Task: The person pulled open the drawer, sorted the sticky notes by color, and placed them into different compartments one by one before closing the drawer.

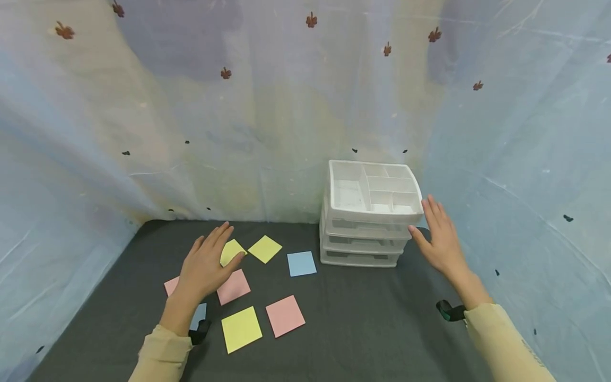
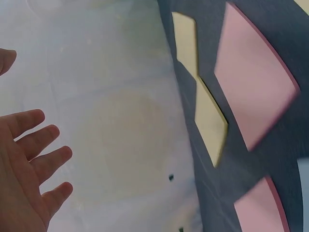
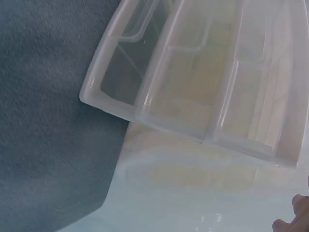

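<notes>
My left hand [image 1: 202,268] hovers over the left part of the table, fingers straight and holding nothing. Beneath and around it lie square sticky-note pads: a yellow pad [image 1: 264,249], a second yellow pad [image 1: 231,251] partly behind the thumb, a pink pad [image 1: 235,287], and a blue pad [image 1: 198,317] half hidden by the wrist. On the right, my right hand [image 1: 441,241] is raised with straight fingers beside a white drawer organizer [image 1: 365,249], fingertips close to its right edge. The organizer's drawers look closed, and its divided top tray [image 1: 350,191] holds nothing visible.
Nearer the front lie another yellow pad [image 1: 241,330] and a pink pad [image 1: 285,316]. A blue pad [image 1: 302,263] sits left of the organizer. A dark cloth [image 1: 353,323] covers the table, and hanging patterned fabric [image 1: 286,116] encloses its back and sides.
</notes>
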### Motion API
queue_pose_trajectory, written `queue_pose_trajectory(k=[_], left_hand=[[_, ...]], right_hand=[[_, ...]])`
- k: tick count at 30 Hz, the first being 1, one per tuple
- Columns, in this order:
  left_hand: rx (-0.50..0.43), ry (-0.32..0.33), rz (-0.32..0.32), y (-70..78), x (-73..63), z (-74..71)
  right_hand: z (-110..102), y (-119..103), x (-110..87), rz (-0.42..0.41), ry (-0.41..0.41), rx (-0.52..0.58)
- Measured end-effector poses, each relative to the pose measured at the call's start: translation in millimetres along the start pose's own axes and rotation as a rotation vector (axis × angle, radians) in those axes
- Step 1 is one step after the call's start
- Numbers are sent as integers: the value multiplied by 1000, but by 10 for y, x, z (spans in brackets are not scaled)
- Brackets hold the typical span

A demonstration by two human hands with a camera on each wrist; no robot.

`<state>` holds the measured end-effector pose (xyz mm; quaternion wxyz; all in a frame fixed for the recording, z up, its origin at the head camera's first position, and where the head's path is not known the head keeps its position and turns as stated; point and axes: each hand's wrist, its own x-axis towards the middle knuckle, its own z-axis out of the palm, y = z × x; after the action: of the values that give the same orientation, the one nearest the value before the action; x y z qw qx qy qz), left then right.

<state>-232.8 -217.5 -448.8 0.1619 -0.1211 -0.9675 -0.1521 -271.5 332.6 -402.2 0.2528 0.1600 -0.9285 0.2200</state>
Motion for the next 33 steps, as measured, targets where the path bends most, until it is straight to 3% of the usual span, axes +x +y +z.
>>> queue_pose_trajectory(k=[6, 18, 25, 33], left_hand=[[-45, 14, 25, 212, 126, 98], [-192, 94, 116, 648, 335, 311], [-412, 205, 134, 900, 425, 418], [-729, 243, 116, 1232, 499, 577]], right_hand=[[-5, 47, 178, -44, -31, -26], [-32, 85, 535, -54, -124, -65], [-72, 155, 720, -69, -185, -93], [-107, 230, 867, -61, -261, -130]])
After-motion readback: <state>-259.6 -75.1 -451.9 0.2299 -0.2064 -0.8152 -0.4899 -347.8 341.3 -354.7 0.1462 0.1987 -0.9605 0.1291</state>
